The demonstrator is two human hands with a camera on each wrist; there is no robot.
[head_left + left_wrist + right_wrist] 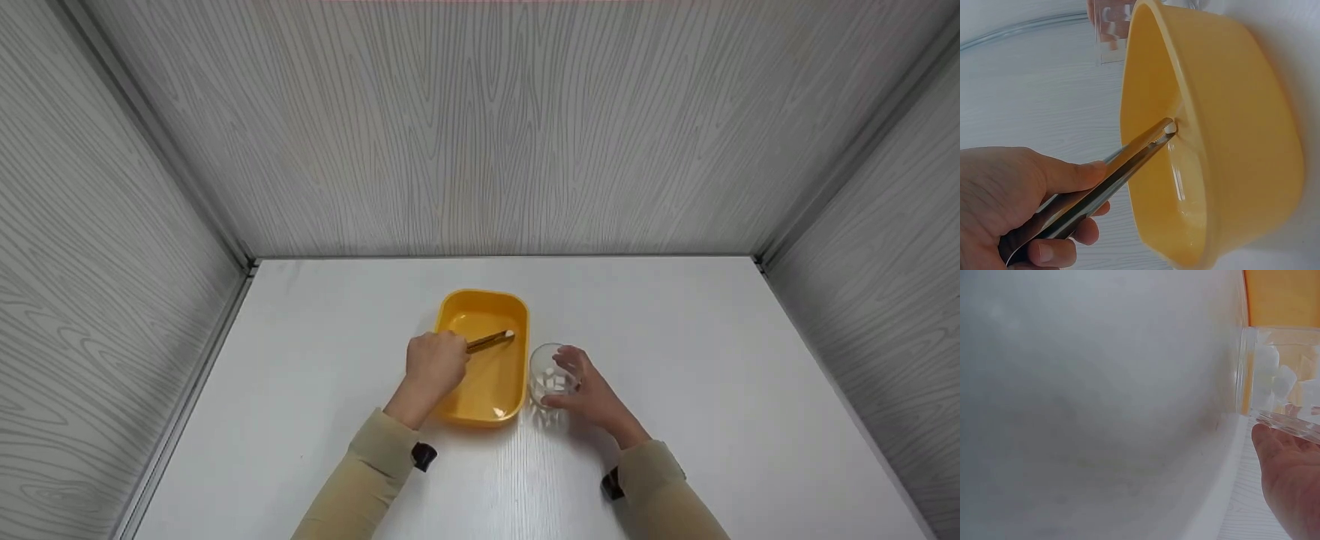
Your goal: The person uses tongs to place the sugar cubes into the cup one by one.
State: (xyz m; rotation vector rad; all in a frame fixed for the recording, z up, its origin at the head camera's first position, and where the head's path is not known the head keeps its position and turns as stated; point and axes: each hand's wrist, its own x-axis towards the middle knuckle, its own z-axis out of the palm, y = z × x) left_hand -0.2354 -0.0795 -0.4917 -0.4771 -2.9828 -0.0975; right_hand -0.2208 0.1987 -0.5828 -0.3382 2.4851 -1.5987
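Observation:
My left hand (437, 366) grips metal tongs (1095, 191) over the yellow tub (482, 421). Pinched in the tips of the tongs is a small white piece (1170, 127), inside the tub's rim. To the right of the tub, my right hand (596, 396) holds a clear glass (541, 358), thumb on the near side and fingers round the far side. Several white cubes (1283, 382) lie in the glass. The right wrist view shows only part of this hand, at the glass's lower edge.
The tub and glass stand close together on a white table (675, 337). Grey wood-grain panels (487, 135) rise at the back and on both sides. In the right wrist view, a blurred pale surface fills most of the picture.

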